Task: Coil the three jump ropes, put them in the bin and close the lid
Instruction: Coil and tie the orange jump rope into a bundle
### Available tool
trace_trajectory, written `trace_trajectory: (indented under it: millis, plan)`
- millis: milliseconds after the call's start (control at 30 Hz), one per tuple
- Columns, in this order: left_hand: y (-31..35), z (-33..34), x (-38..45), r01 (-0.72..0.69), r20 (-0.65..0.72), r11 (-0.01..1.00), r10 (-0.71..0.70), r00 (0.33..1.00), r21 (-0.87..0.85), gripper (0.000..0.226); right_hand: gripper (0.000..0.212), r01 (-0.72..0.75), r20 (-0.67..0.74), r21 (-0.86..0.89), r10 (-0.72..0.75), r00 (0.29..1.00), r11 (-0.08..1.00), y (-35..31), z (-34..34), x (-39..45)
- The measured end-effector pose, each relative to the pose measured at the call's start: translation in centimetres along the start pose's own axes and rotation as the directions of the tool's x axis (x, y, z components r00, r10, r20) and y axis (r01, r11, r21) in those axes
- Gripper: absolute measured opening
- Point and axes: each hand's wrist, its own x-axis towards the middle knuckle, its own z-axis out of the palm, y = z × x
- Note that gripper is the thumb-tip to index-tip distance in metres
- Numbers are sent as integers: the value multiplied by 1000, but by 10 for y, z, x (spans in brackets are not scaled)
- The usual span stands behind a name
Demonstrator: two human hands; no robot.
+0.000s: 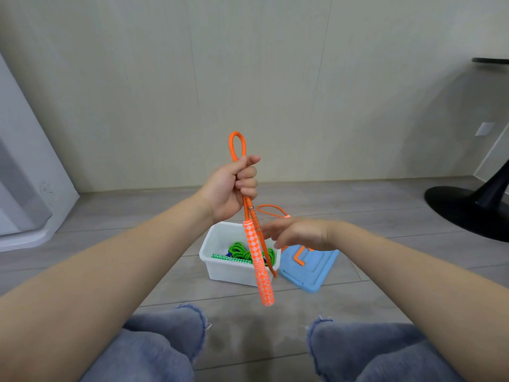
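Note:
My left hand (pixel 234 186) is shut on the orange jump rope (pixel 237 146), held up above the bin. A short loop sticks out over my fist, and one orange-and-white handle (pixel 259 263) hangs straight down from it. The remaining orange cord trails across the floor and over the blue lid (pixel 309 271). My right hand (pixel 296 234) hovers open and blurred just right of the hanging handle, fingers spread, holding nothing. The white bin (pixel 220 268) stands on the floor below, uncovered, with a coiled green rope (pixel 239 250) and a bit of blue rope inside.
The blue lid lies flat on the floor against the bin's right side. A black round table base (pixel 468 208) stands at the far right. A white appliance (pixel 30 175) fills the left edge. My knees in jeans (pixel 165 346) are at the bottom.

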Motion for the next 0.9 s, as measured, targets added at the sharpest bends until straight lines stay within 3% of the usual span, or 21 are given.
trace_trajectory:
  millis: [133, 233, 367, 467, 567, 633, 700, 800, 900]
  plan:
    - [8, 0, 0, -12, 17, 996, 14, 1000, -86, 26, 38, -106, 262, -94, 128, 957, 990, -1, 16, -1]
    - [11, -5, 0, -38, -30, 997, 36, 999, -74, 26, 27, -75, 282, -170, 122, 952, 983, -4, 22, -2]
    - [19, -17, 0, -93, -120, 996, 93, 988, 3, 25, 16, -138, 123, -422, 207, 970, 896, 2, 12, -5]
    - [19, -32, 4, -83, -229, 987, 113, 967, 137, 24, 19, -283, -38, -714, 368, 929, 641, 15, -6, -10]
    - [14, -46, 9, -15, -300, 961, 101, 949, 275, 25, 20, -357, -155, -805, 412, 898, 475, 29, -22, -17]
    - [12, -53, 9, 32, -337, 926, 105, 936, 377, 25, 21, -344, -214, -795, 299, 930, 500, 33, -33, -23]
    - [9, -57, 9, 91, -368, 830, 143, 919, 550, 24, 21, -279, -318, -763, 37, 947, 583, 31, -40, -28]
    - [1, -58, 7, 171, -394, 703, 166, 904, 690, 24, 21, -134, -434, -732, -307, 847, 668, 12, -40, -29]
    - [-7, -50, 6, 190, -368, 706, 107, 923, 682, 21, 13, 27, -495, -624, -421, 760, 781, -11, -27, -24]
